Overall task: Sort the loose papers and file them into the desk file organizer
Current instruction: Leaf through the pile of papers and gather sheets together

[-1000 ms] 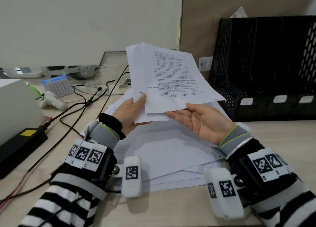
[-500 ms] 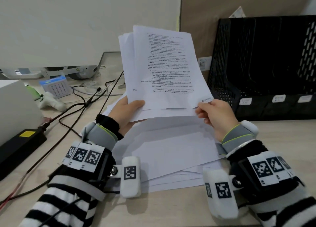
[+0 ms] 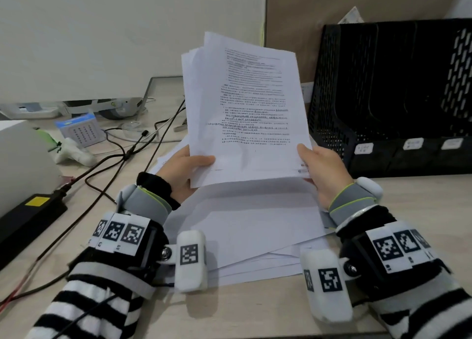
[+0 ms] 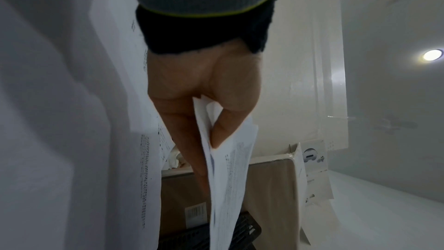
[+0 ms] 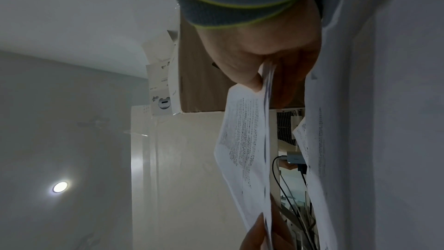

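I hold a stack of printed papers [image 3: 245,108] upright over the desk, text side toward me. My left hand [image 3: 189,168] pinches its lower left corner, thumb in front and fingers behind. My right hand [image 3: 319,167] pinches the lower right corner the same way. The left wrist view shows the thumb and fingers clamped on the papers [image 4: 228,168], and the right wrist view shows the thumb pressed on the sheet edges [image 5: 245,140]. More loose papers [image 3: 242,231] lie fanned on the desk beneath. The black mesh file organizer [image 3: 383,95] stands at the back right.
Black cables [image 3: 122,157] cross the desk at left, beside a black power brick [image 3: 28,218] and a white box [image 3: 20,159]. A small blue calendar [image 3: 81,129] and a monitor base [image 3: 158,95] sit further back. A brown partition [image 3: 293,19] rises behind the organizer.
The stack has swung from tilted to upright. My right hand went from lying open under the sheets to pinching the lower right corner; the left hand kept its hold.
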A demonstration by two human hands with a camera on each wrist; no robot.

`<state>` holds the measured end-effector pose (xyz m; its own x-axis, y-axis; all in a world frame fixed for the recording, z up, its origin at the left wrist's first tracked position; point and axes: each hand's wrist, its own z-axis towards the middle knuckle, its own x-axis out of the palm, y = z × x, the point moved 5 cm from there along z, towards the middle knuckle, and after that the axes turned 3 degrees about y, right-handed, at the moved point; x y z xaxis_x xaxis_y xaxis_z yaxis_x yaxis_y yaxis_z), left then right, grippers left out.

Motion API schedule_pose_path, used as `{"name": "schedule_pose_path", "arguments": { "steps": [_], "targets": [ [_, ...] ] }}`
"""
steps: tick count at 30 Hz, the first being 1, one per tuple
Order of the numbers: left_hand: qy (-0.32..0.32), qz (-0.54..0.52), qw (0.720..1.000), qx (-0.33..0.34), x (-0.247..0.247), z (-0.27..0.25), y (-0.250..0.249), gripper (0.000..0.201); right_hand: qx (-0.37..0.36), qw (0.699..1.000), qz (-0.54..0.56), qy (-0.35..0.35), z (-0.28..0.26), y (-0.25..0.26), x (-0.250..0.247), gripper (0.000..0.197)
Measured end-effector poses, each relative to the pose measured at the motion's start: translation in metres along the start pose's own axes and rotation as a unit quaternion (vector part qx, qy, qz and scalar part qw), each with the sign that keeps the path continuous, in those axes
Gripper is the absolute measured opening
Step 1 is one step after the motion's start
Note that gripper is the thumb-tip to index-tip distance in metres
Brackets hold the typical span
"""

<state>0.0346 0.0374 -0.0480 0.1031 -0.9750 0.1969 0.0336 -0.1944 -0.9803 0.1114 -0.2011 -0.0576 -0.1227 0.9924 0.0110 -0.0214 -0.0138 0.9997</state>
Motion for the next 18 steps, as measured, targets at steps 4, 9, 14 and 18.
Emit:
{"name": "schedule_pose_path", "arguments": {
  "steps": [4, 9, 14, 18],
  "targets": [
    [-0.017, -0.001, 1.0, -0.01, -0.002, 0.002, 0.002, 0.023, 0.006, 0.999, 0.008, 0.036, 0.002, -0.003, 0.004, 0.014],
    [-0.012, -0.004, 0.998, -0.058, -0.004, 0.003, 0.01, 0.035, 0.003, 0.998, -0.001, 0.065, 0.003, -0.004, 0.007, 0.019],
    [-0.012, 0.001, 0.997, -0.076, -0.006, 0.005, 0.014, 0.034, -0.006, 0.996, 0.005, 0.086, 0.003, -0.004, 0.011, 0.02],
    [-0.083, 0.015, 0.996, -0.033, -0.009, 0.005, 0.009, 0.02, -0.014, 0.999, -0.002, 0.049, 0.004, -0.002, 0.008, 0.012]
  ]
}}
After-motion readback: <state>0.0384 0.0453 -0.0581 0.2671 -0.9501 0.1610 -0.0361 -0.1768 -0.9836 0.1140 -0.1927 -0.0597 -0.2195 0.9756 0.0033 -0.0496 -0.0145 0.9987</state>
